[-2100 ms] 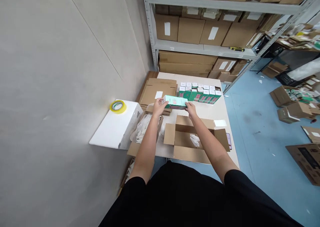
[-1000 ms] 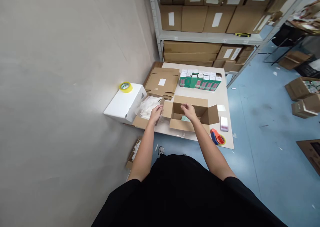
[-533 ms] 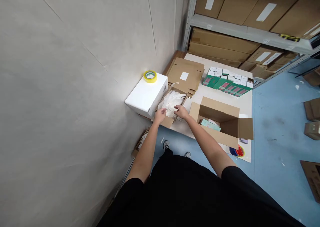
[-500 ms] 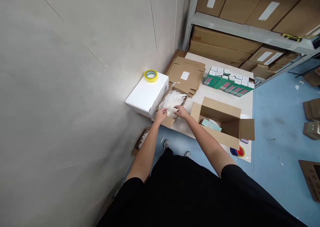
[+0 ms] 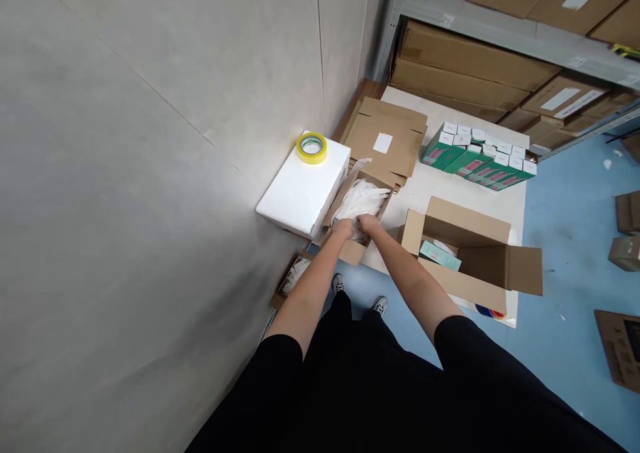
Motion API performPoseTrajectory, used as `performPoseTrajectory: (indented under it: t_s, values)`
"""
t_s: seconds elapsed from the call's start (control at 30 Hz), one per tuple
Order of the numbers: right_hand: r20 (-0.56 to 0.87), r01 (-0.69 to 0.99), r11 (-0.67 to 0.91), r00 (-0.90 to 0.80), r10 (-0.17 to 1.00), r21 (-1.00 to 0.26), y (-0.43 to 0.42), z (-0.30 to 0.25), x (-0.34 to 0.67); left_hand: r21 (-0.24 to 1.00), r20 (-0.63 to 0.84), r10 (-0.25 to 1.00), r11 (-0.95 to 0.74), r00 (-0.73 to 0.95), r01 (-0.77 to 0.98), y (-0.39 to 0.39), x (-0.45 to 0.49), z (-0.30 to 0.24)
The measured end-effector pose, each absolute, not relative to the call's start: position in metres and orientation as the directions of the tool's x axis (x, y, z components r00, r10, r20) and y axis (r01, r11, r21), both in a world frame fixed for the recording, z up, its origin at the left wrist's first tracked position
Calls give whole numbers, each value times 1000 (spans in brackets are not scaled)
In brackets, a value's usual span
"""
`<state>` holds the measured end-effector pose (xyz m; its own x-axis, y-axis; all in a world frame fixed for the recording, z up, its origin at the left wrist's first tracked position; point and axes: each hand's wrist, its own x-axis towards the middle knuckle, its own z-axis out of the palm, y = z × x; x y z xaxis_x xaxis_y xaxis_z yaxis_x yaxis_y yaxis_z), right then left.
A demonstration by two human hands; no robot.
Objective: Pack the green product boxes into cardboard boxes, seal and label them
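Both my hands reach into a small open carton [image 5: 353, 252] full of crumpled white packing paper [image 5: 361, 198] at the table's left edge. My left hand [image 5: 343, 228] and my right hand [image 5: 369, 224] sit side by side, fingers curled into the paper. To the right stands a larger open cardboard box [image 5: 467, 286] with a pale green product box [image 5: 439, 255] lying inside it.
A white foam box [image 5: 303, 190] with a yellow tape roll [image 5: 311, 147] sits by the wall. Flattened cartons [image 5: 387, 136] and rows of green-and-white product boxes [image 5: 477, 160] lie farther back. Shelves of brown cartons [image 5: 465, 56] stand behind. Another carton [image 5: 293, 280] sits on the floor.
The pale green box I held went down into the large open box. Both hands then moved left to the small carton and now close on the white paper.
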<state>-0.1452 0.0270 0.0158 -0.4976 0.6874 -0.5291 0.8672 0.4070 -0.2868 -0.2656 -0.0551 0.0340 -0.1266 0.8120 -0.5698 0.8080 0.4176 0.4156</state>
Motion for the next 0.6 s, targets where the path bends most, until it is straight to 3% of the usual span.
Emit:
performPoseTrajectory:
  t_s: [0.37, 0.6]
  values:
    - [-350, 793, 341, -549, 759, -504, 35, 45, -131, 561, -419, 881, 442, -221, 699, -60, -266, 43]
    - [-212, 648, 253, -551, 808, -718, 33, 86, -119, 798, -259, 923, 370, -283, 477, -70, -261, 59]
